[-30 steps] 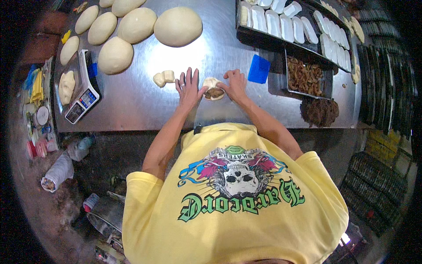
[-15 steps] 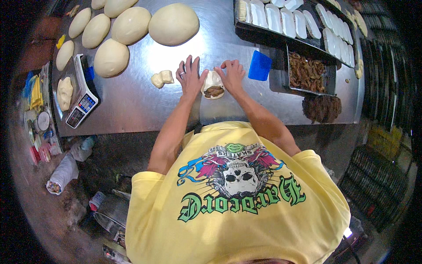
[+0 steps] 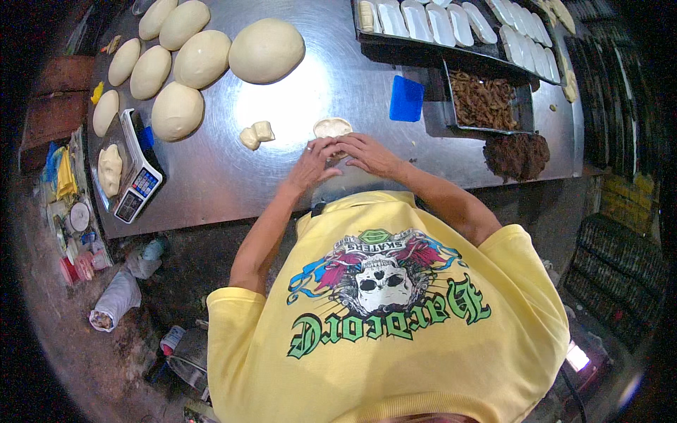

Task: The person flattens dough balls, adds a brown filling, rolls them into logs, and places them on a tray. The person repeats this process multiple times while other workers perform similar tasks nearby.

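Note:
A small flattened piece of dough [image 3: 332, 127] lies on the metal table in front of me, its pale far end showing beyond my fingers. My left hand [image 3: 312, 166] and my right hand [image 3: 369, 155] meet over its near end. Their curled fingers grip that edge, fingertips almost touching. Brown filling seen earlier on this end is covered by the hands. Left of them sit small lumps of dough [image 3: 257, 135], pressed against each other. To the right, a flat blue scraper [image 3: 407, 99] rests on the table.
Several large dough balls [image 3: 266, 51] stand at the far left, behind a scale [image 3: 144, 178] bearing a dough lump [image 3: 110, 170]. At right are a metal pan [image 3: 493, 130] of brown shredded filling, a dark brown pile [image 3: 517, 158], and a black tray [image 3: 395, 41] of shaped pale pieces.
Both hands have come from the dough's two sides to its near end, closing together there. The filling has gone out of sight under them. The whole view has shifted slightly.

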A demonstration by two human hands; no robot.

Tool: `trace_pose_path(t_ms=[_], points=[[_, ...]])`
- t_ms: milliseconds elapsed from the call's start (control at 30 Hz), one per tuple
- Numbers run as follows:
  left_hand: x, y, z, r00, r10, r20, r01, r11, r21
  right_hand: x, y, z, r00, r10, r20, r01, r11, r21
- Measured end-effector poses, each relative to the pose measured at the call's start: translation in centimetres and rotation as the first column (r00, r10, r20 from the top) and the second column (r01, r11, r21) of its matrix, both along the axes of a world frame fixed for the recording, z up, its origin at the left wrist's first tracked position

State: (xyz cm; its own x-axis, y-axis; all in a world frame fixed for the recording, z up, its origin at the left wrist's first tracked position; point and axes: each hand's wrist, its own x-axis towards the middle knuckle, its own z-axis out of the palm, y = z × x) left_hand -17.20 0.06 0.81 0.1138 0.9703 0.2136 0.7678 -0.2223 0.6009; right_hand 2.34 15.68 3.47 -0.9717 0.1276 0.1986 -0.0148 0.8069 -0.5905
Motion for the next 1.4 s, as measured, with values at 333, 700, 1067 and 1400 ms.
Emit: trace_pose_path(t_ms=[333,700,1067,1400], points=[[0.6,1.0,-4.8,0.978,0.197,0.068,-0.193,0.98,-0.058,-0.4,-1.3,-1.3,0.992,-0.12,-0.026,0.117,0.989,-0.09],[2.3,1.9,0.0,0.892,0.413,0.182,-0.399,0.911,-0.108,-2.6,-0.2,-0.9,0.942,-0.302,0.144,0.308,0.951,-0.023],[-0.8,4.5,-2.6,0.847,0.518,-0.119,-0.527,0.787,-0.322,-7.7,3.4,2.1,0.529,-0.444,0.723,0.477,0.861,0.179],[-2.4,4.8,0.2,0.765,0.582,-0.276,-0.64,0.639,-0.427,-5.2,5.1,2.0,0.743,-0.527,0.411,0.52,0.842,0.14]])
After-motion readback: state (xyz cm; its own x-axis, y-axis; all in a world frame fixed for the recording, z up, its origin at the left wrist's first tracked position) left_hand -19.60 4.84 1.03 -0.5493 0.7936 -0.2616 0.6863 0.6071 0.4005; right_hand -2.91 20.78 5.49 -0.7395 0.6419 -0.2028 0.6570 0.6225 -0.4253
